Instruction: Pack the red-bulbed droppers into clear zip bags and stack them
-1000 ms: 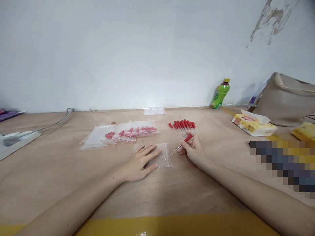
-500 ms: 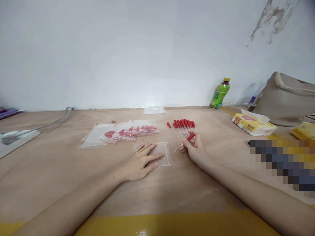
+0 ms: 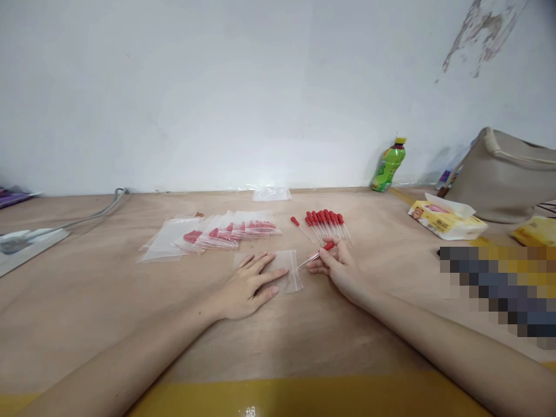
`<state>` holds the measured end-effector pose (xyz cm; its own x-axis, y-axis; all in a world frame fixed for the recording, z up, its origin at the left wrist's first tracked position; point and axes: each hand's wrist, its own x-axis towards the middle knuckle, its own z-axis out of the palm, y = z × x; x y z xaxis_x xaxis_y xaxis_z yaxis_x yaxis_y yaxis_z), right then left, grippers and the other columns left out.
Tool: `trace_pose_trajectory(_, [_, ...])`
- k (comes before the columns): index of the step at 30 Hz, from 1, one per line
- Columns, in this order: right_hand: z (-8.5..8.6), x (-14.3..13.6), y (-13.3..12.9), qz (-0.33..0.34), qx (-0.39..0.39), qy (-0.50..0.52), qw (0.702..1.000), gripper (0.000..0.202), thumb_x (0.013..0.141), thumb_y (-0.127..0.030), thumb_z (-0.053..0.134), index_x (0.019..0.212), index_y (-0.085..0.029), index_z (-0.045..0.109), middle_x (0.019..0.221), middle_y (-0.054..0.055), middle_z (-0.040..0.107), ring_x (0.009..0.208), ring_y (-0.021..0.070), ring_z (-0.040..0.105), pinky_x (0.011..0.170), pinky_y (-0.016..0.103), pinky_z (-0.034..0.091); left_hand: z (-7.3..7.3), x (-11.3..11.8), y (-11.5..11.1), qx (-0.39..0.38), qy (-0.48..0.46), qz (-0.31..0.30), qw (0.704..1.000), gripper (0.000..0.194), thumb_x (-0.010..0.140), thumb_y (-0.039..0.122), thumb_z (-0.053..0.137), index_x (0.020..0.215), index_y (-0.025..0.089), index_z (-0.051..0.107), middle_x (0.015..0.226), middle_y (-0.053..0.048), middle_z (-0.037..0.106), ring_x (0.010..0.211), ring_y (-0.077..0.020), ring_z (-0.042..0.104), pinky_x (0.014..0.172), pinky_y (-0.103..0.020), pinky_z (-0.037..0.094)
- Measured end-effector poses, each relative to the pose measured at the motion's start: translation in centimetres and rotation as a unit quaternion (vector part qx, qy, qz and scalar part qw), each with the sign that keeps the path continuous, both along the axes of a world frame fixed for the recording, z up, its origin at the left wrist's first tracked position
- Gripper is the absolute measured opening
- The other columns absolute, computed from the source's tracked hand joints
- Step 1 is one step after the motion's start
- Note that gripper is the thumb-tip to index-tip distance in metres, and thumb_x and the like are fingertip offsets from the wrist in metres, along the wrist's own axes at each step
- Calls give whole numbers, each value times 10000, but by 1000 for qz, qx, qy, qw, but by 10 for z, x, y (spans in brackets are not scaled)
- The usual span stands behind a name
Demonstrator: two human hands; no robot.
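Flat on a clear zip bag (image 3: 288, 281) lies my left hand (image 3: 249, 286), its fingers spread over the plastic. My right hand (image 3: 341, 269) pinches a dropper (image 3: 326, 246) by its red rubber bulb. The dropper's glass tip points left and down, at the zip edge of the bag; whether it is inside the opening I cannot tell. Behind my right hand, several red-bulbed droppers (image 3: 328, 218) lie side by side, and a single dropper (image 3: 295, 221) rests apart to their left. Beyond my left hand are several overlapping zip bags with red-bulbed droppers (image 3: 230, 231) inside.
Flat plastic bags (image 3: 167, 240) lie at the left of the filled ones, and another bag (image 3: 272, 194) sits by the wall. On the right stand a green bottle (image 3: 388, 167), a tissue pack (image 3: 447, 220) and a beige handbag (image 3: 499, 174). A power strip (image 3: 35, 243) with a grey cable is at left.
My right hand has moved slightly left and down, bringing the dropper's tip to the zip edge of the bag. My left hand has stayed in place on the bag.
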<state>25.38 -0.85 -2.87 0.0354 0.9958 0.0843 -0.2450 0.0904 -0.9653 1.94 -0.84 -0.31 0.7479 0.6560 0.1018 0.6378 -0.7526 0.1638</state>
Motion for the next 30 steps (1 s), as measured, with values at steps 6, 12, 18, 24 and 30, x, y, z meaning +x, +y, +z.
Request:
trace_pose_trajectory(6, [4, 6, -7, 99, -2, -75, 992, 325, 699, -397, 625, 893, -182, 477, 794, 9, 586, 659, 108, 595, 695, 309, 495, -2, 0, -1, -7, -7, 13, 1000, 499, 921, 448, 315, 1382, 283, 222, 1441, -69, 224, 1321, -260, 186, 1056, -479, 184])
trace_pose_trajectory(12, [19, 7, -13, 272, 44, -121, 954, 282, 679, -380, 655, 809, -169, 520, 943, 39, 574, 717, 101, 564, 646, 264, 479, 0, 0, 0, -11, -6, 8, 1000, 470, 938, 418, 277, 1384, 285, 212, 1439, -63, 232, 1319, -249, 196, 1054, -476, 190])
trace_pose_trajectory(18, [19, 1, -9, 324, 32, -125, 937, 275, 737, -397, 594, 865, -190, 465, 694, -31, 576, 659, 103, 583, 668, 290, 472, 2, 2, 0, -23, -19, 2, 1000, 467, 936, 406, 291, 1378, 263, 245, 1430, -64, 252, 1314, -251, 204, 1060, -465, 195])
trace_pose_trajectory(24, [13, 11, 5, 276, -6, -134, 952, 290, 672, -380, 656, 805, -162, 519, 661, -20, 608, 595, 92, 570, 609, 253, 460, 7, -5, 2, -42, -112, -5, 993, 407, 910, 326, 389, 1308, 237, 387, 1319, -73, 394, 1198, -213, 395, 992, -363, 353])
trace_pose_trajectory(30, [16, 12, 5, 244, 47, -257, 934, 283, 699, -414, 602, 782, -151, 666, 555, -34, 527, 468, 66, 429, 476, 211, 366, 3, -7, 7, -51, -118, -37, 991, 385, 891, 340, 438, 1265, 249, 453, 1288, -60, 433, 1180, -206, 419, 990, -358, 362])
